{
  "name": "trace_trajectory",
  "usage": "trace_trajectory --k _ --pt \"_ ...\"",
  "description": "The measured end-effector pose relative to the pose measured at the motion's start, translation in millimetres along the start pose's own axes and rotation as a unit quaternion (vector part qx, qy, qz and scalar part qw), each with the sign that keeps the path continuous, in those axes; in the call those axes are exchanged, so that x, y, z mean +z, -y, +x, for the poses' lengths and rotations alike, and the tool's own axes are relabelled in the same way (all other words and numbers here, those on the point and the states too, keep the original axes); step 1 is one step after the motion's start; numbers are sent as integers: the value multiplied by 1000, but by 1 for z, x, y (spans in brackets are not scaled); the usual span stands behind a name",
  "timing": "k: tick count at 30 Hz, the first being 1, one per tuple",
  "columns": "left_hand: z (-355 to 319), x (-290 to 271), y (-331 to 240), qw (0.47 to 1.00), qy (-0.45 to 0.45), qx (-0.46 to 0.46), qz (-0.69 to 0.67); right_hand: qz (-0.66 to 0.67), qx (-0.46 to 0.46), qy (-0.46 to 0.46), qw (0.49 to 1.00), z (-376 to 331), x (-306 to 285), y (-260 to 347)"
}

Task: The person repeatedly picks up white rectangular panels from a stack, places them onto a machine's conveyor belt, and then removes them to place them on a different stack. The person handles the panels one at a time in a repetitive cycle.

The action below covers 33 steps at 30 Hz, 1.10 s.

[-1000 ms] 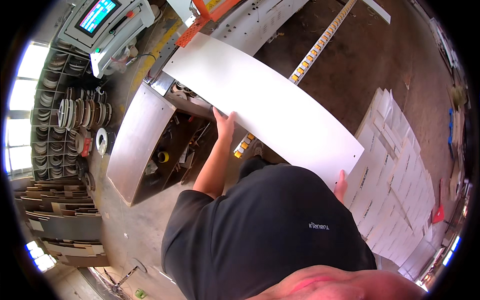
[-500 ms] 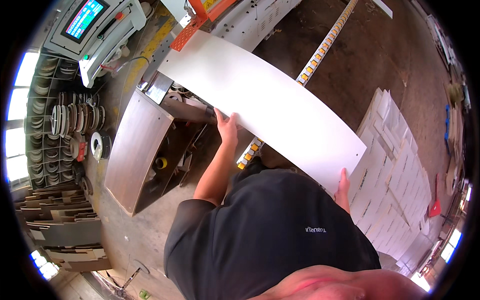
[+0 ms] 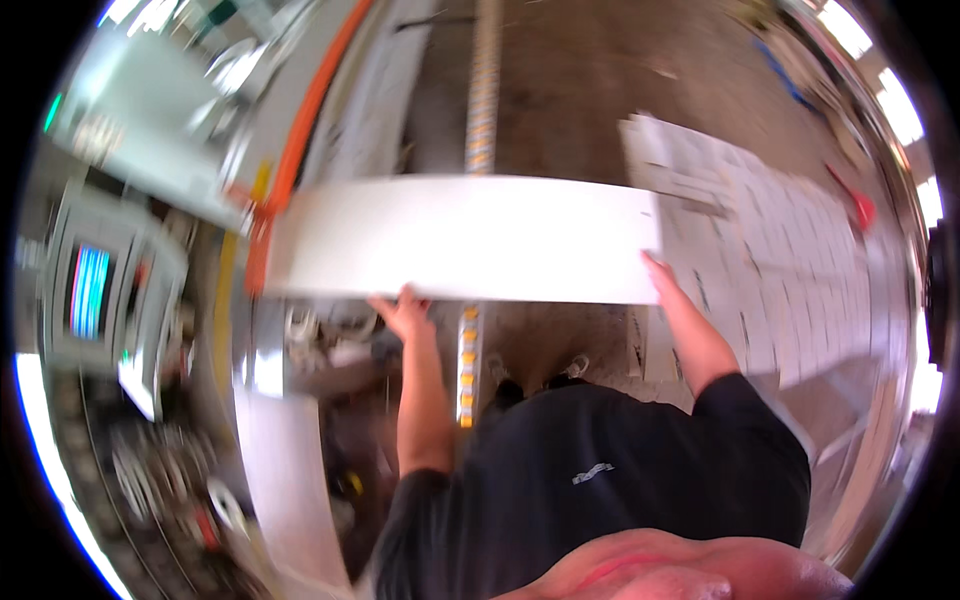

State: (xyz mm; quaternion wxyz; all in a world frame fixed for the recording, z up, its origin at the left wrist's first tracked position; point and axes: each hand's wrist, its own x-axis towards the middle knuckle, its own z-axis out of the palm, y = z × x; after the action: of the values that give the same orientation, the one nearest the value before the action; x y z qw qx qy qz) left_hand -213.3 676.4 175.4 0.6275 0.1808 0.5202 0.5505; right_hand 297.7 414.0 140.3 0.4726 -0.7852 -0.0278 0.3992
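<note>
A long white board (image 3: pixel 480 238) lies crosswise in front of me, its left end against the orange guard of a machine. My left hand (image 3: pixel 405 315) is at the near edge, left of the middle; a fingertip shows over the edge, and another digit points left along it. Some of its fingers are hidden by the board. At the right end, my right hand (image 3: pixel 660 276) grips the near corner, thumb on the upper face and the other fingers out of sight. Motion blurs the picture.
A yellow roller rail (image 3: pixel 467 370) passes beneath the board. The orange guard (image 3: pixel 300 140) runs along the machine at left, with a control screen (image 3: pixel 90 292) beyond. White stacked panels (image 3: pixel 770 260) lie at right. A cabinet (image 3: pixel 285 480) stands at lower left.
My view has turned, so the board now lies nearly level across the picture instead of slanting. Both hands remain at the board, and my right forearm shows more.
</note>
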Motion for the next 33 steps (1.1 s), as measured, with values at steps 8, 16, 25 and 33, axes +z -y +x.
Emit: trace_trajectory --k 8,16,25,33 --pt "62 18 7 994 80 -43 65 -328 -156 -155 919 -115 12 31" --pt "8 49 64 966 222 -57 122 -356 89 87 926 -287 -52 -293" --pt "-158 78 103 809 515 -89 269 -103 381 58 917 -493 -72 -463" --pt "-297 43 148 591 651 -144 454 5 245 10 969 -472 -83 -513"
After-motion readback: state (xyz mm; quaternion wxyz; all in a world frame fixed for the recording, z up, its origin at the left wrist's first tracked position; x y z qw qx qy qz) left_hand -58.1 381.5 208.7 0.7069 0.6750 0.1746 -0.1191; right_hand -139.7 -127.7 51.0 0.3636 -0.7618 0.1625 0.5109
